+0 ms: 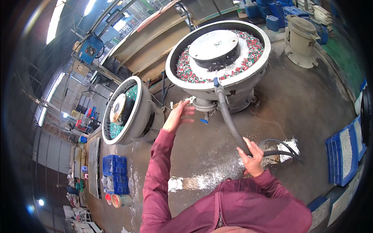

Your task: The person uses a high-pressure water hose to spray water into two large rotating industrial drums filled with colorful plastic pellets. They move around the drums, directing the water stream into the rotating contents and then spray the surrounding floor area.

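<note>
From my distant seat I see the big round tub (241, 82) ahead, with the smaller tub (134, 112) to its left. The grey hose (230, 120) slopes from the big tub's front rim down to my right hand (253, 159). I judge it rubbery, fairly stiff, tough rather than fragile, and heavier if filled; a wet surface could slip. I would take hold around its thick lower stretch and bend it gently. My right grip wraps that stretch, thumb and fingers closed around it. My left hand (178, 116) holds nothing that I can see: its grip is loosely spread, apart from the hose, between the 2 tubs. A blue fitting (216, 82) sits at the hose's top end. Smallest are the red, green and white pieces (253, 52) inside the big tub.
</note>
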`<state>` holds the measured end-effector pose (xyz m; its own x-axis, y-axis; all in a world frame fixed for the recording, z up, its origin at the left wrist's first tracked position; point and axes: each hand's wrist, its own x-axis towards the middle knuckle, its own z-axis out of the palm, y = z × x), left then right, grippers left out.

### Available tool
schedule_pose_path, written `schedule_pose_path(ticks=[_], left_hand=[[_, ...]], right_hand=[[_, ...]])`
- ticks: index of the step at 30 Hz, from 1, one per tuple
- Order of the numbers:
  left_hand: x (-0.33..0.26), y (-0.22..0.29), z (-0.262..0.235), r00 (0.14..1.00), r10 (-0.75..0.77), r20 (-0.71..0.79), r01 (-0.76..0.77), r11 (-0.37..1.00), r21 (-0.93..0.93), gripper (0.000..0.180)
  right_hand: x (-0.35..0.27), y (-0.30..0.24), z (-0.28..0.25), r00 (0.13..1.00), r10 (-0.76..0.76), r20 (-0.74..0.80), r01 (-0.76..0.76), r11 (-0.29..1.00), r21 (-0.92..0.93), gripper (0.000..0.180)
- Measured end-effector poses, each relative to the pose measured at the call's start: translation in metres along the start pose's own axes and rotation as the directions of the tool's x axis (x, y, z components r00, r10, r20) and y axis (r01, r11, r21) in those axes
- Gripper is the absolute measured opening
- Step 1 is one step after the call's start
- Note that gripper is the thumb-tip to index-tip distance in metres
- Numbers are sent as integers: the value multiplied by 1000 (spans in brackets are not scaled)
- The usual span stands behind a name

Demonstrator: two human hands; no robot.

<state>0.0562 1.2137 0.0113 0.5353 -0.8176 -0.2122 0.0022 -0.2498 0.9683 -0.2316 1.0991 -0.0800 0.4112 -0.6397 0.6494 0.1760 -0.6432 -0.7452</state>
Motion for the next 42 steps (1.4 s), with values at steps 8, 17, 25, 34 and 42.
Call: schedule_pose_path(ticks=[8, 17, 25, 34, 42], left_hand=[[141, 4, 53, 919, -220, -327, 275, 952, 133, 81], [181, -48, 55, 914, -79, -398, 156, 974, 165, 62], [115, -24, 38, 958, -92, -270, 20, 966, -258, 40], [82, -27, 12, 958, -71, -277, -31, 938, -347, 38], [90, -33, 27, 960, -77, -268, -15, 945, -326, 30]], right_hand=[[-20, -5, 3, 996, -65, 65, 64, 998, 21, 48], [-28, -6, 8, 988, -68, 137, 58, 995, 77, 48], [-15, -14, 10, 980, -20, 197, -9, 990, 142, 44], [-13, -25, 14, 954, -32, 297, -39, 973, 229, 41], [-20, -23, 3, 918, 75, 390, -186, 949, 255, 42]])
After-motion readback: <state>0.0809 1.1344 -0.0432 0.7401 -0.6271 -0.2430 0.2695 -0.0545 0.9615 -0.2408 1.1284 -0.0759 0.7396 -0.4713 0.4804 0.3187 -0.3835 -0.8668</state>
